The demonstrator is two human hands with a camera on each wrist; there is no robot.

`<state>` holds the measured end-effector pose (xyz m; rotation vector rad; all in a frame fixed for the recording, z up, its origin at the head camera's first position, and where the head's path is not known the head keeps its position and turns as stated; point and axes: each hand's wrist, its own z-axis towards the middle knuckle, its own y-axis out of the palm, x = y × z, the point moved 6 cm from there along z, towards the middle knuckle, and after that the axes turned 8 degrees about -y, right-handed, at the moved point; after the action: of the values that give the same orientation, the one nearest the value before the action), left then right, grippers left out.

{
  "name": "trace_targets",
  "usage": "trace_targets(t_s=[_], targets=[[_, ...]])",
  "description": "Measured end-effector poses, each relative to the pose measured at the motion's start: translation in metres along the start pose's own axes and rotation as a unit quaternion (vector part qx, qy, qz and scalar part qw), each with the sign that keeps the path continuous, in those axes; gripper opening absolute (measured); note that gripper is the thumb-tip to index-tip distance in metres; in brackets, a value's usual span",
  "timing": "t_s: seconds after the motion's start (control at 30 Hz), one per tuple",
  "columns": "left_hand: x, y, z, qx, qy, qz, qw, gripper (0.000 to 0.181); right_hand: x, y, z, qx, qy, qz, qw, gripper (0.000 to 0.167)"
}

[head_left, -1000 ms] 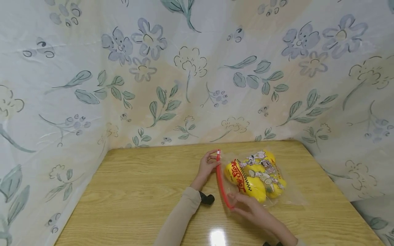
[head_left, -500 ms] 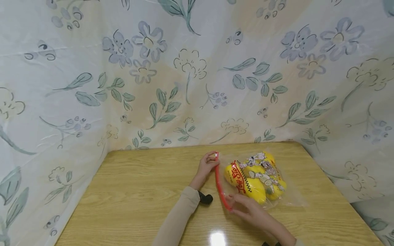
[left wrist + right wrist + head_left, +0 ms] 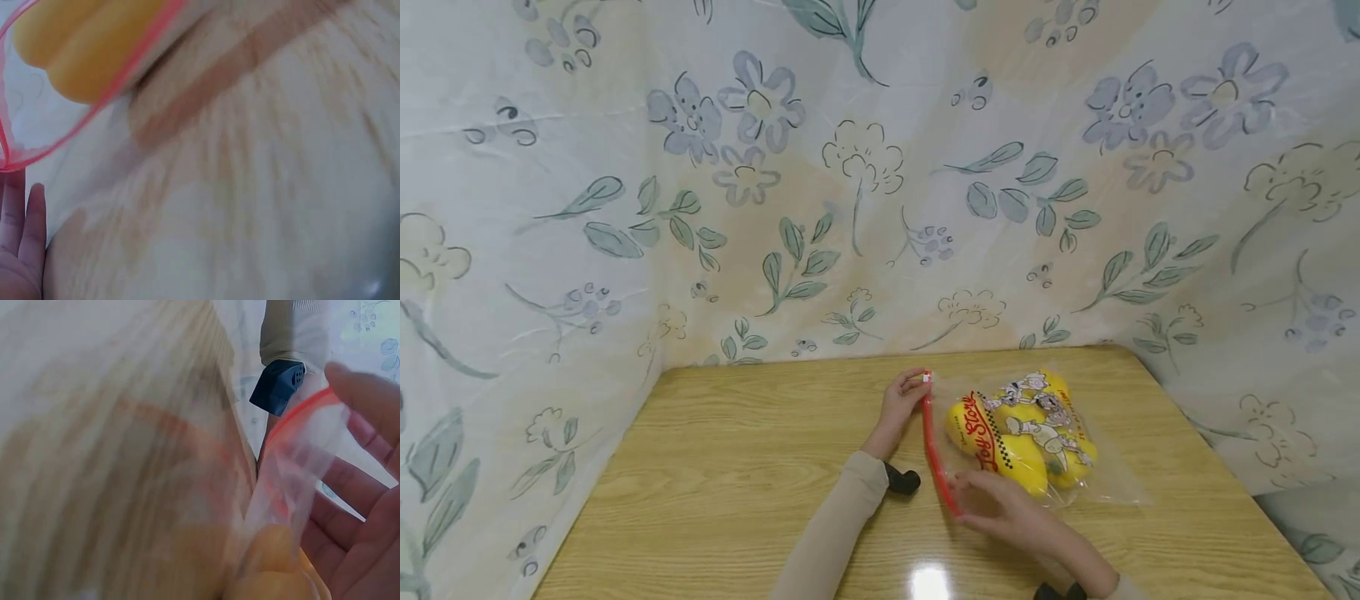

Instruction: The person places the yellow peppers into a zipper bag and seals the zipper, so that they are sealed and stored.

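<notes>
A clear plastic zip bag [image 3: 1048, 429] with cartoon print and "Toy Story" lettering lies on the table, holding several smooth rounded yellow things [image 3: 1028, 467] whose kind I cannot tell. Its red zip edge [image 3: 932, 446] runs along the left side. At the far end of that edge, my left hand [image 3: 901, 407] pinches the corner. My right hand [image 3: 1011, 515] pinches the near end between thumb and fingers. In the left wrist view the red rim [image 3: 94, 112] stands apart as a loop, with the left fingers [image 3: 31, 231] at its corner, thumb hidden.
The wooden table [image 3: 737, 467] stretches left of the bag. Patterned floral cloth [image 3: 865, 208] hangs behind it and along both sides. A black wrist camera [image 3: 901, 481] sits on the left wrist, close to the bag's edge.
The red edge has shifted slightly to the left, and both hands with it. Its near end, at the right hand, sits a little lower. The yellow things have barely moved.
</notes>
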<state>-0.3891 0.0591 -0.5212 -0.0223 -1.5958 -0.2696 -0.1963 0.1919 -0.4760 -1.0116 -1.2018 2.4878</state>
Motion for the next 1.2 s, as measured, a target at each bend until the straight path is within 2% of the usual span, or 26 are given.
trace_targets(t_s=[0.1,0.17,0.37,0.63,0.93,1.2], targets=[[-0.001,-0.001,0.001,0.017,-0.024,-0.008,0.9996,0.032,0.002,0.0,0.004,-0.022,0.021,0.012,0.9995,0.03],[-0.003,-0.002,0.002,0.028,-0.051,-0.015,0.9982,0.033,0.003,-0.001,0.006,-0.031,0.027,0.018,0.999,0.03],[-0.006,-0.003,0.004,0.027,-0.051,-0.035,0.9977,0.033,0.008,-0.003,0.013,-0.049,0.039,0.051,0.9967,0.027],[-0.006,-0.004,0.003,0.026,-0.049,-0.041,0.9977,0.032,0.009,-0.013,0.033,-0.038,0.008,0.067,0.997,0.021],[-0.007,-0.005,0.002,0.019,-0.064,-0.055,0.9962,0.033,0.019,-0.019,0.051,-0.051,0.04,0.11,0.9918,0.03],[-0.009,-0.006,0.002,0.015,-0.053,-0.096,0.9938,0.032,0.025,-0.032,0.072,-0.038,0.014,0.087,0.9954,0.025]])
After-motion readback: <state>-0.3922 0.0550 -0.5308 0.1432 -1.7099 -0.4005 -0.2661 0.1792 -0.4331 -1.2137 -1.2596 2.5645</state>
